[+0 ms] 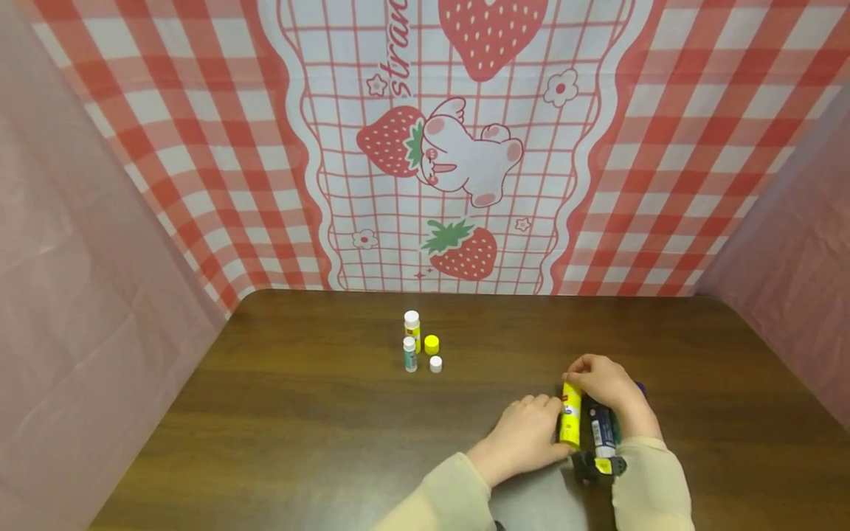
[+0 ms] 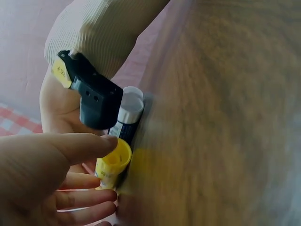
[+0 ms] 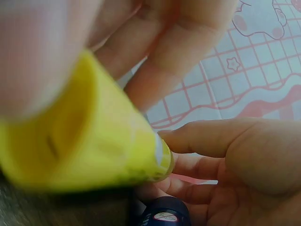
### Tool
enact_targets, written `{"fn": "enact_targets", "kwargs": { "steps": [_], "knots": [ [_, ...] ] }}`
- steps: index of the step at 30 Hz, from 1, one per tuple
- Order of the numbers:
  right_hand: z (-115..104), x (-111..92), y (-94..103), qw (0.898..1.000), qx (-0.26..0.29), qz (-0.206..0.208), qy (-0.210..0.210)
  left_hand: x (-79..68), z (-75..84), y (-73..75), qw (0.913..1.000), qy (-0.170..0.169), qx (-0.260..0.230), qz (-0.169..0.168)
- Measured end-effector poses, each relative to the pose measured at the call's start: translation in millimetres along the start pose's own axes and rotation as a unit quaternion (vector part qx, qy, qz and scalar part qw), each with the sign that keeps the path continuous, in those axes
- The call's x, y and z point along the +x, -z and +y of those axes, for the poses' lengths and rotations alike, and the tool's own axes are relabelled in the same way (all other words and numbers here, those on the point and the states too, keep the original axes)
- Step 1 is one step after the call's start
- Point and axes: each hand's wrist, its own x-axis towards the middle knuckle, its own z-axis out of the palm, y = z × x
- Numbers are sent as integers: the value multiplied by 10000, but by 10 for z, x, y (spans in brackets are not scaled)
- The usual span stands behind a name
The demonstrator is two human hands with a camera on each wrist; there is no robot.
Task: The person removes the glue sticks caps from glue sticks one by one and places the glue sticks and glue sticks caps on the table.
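Observation:
A yellow glue stick (image 1: 570,415) lies lengthwise near the table's right side, its hollow end (image 2: 123,153) facing the near edge. My right hand (image 1: 606,383) pinches its far end between thumb and fingers. At the near end, my left hand (image 1: 524,434) holds it, thumb at the rim and fingers along the left side. In the right wrist view, the left thumb (image 3: 42,52) is a large blur over the hollow end. A dark blue glue stick (image 1: 602,428) with a white end lies just right of the yellow one, partly under my right forearm.
Farther back stand a yellow glue stick with a white cap (image 1: 412,321), a smaller teal-and-white stick (image 1: 410,356), a yellow cap (image 1: 432,344) and a white cap (image 1: 435,364). Blue and green bits show beside the right wrist. A checked cloth (image 1: 252,147) hangs behind the table.

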Motion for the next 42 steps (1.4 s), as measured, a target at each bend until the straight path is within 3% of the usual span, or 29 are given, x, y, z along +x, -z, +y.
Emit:
{"fn": "enact_targets", "kwargs": {
  "steps": [6,10,17,23,30,37,42],
  "knots": [
    [-23,1,-12,9989,475,2,38,4,-135,58,9953,490,-816,-197],
    [-72,-3,-31,9964,832,-79,151,6,-242,74,9912,758,-1066,-208],
    [-211,7,-37,9881,1339,-174,734,22,-417,118,9852,1134,-1283,103],
    [-283,12,-15,9815,1411,-146,1287,9,-585,217,9827,1182,-1337,503],
    [-342,3,-59,9654,1893,-451,1734,-29,-774,373,9828,1063,-1227,883],
    [-377,22,-147,9552,2059,-984,1882,-54,-818,432,9840,1043,-1154,874],
    [-383,44,-196,9508,2208,-1282,1752,-48,-839,442,9860,1060,-1019,783]
  ]
}}
